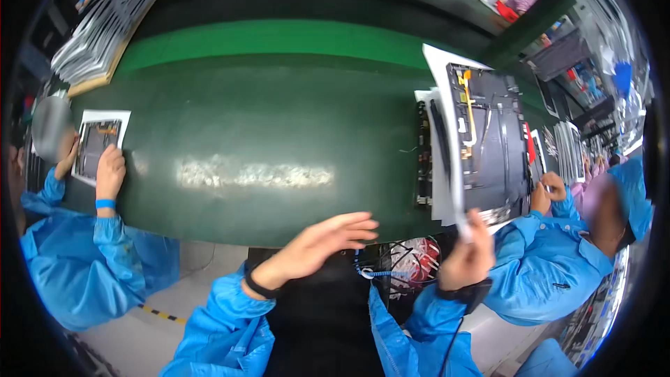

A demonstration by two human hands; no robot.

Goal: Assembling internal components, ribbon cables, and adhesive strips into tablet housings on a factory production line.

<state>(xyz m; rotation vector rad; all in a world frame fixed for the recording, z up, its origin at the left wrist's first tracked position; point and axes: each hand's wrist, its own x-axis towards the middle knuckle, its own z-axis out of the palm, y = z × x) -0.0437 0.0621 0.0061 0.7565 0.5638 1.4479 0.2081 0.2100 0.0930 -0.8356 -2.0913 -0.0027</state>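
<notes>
My left hand (317, 246) is open over the bench's near edge, fingers stretched to the right and holding nothing. To the right, my right hand (469, 257) pinches the near corner of a white sheet (453, 146). On that sheet lies a black flat device housing (495, 132) with an orange-and-white ribbon cable (469, 108) along its left side. The sheet and housing sit at the top of a stack, with more dark housings (423, 160) and white sheets showing at its left edge. Black bands circle both my wrists; a thin cord hangs from the right one.
The green bench (279, 119) spans the middle. At left, a co-worker's hands (109, 171) are on a similar housing (98, 146). Another co-worker (551, 258) sits close at right. White sheets (115, 28) pile at the far left. Cables and a red-and-white bundle (419, 258) lie below the bench edge.
</notes>
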